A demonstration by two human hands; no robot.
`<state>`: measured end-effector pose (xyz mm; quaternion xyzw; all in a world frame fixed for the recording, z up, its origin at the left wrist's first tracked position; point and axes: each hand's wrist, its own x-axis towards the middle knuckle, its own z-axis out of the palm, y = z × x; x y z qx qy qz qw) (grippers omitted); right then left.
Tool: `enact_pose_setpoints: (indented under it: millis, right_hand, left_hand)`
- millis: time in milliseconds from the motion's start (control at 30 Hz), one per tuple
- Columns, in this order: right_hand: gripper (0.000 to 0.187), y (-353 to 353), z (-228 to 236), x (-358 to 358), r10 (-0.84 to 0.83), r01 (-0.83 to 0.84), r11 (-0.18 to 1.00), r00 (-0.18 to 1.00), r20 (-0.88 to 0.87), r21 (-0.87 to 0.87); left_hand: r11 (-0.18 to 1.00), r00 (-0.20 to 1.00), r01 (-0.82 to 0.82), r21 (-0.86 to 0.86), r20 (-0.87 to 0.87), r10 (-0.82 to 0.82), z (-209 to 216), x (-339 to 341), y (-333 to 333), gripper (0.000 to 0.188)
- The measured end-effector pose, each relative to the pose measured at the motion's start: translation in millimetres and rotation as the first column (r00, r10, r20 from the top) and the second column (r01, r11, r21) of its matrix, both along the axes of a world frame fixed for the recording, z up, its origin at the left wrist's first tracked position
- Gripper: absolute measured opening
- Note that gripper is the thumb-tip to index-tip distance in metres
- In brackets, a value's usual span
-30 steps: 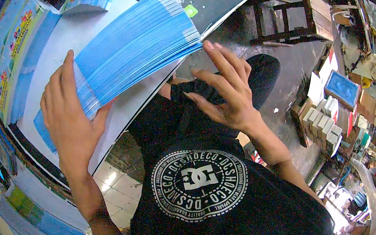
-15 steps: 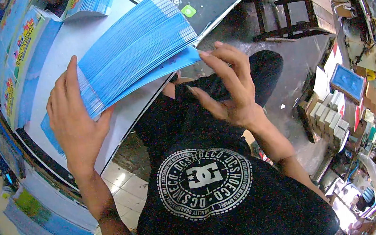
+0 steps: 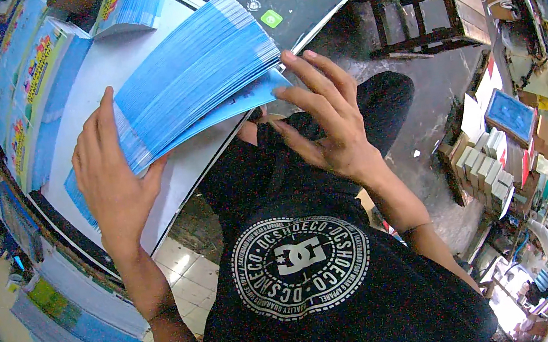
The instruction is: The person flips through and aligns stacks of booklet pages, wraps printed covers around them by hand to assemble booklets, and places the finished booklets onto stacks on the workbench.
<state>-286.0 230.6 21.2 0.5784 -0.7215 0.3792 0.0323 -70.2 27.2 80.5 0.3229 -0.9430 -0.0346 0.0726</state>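
A fanned stack of blue booklets (image 3: 189,78) lies slanted on the table. My left hand (image 3: 108,175) rests against its left end, fingers stretched out and thumb spread along the near edge, the stack's corner between them. Beneath that hand more blue paper (image 3: 78,197) shows. The nearest blue booklet (image 3: 234,103) splays away from the stack on the right. At that right end is my right hand (image 3: 329,119), open with fingers spread. Its fingertips are at the stack's edge and the splayed booklet's corner; whether they touch I cannot tell. The thumb stands apart below.
Printed booklets (image 3: 44,83) stand in rows at the left, with another blue pile (image 3: 134,6) behind. The pale table board (image 3: 173,167) ends close to my lap. Further paper stacks (image 3: 79,321) lie lower left. A wooden stool (image 3: 429,12) and boxes (image 3: 488,163) stand at the right.
My right hand has shifted slightly left and up, its fingers now closer to the stack's right end. The nearest booklet's flap hangs further from the stack. My left hand stays at the left end.
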Motion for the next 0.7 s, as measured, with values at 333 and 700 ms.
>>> enact_pose_setpoints:
  millis: [333, 700]
  right_hand:
    - [0.059, 2, 2, 3, 0.030, -0.028, 0.999, 0.998, 0.053, -0.043]
    - [0.033, -4, 4, 1, -0.012, 0.010, 1.000, 0.998, -0.067, -0.019]
  left_hand:
    - [1.000, 1.000, 0.010, 0.011, -0.015, -0.010, 0, 0, -1, 0.106]
    - [1.000, 1.000, -0.007, 0.026, 0.001, 0.007, 1, 0, 0, 0.106]
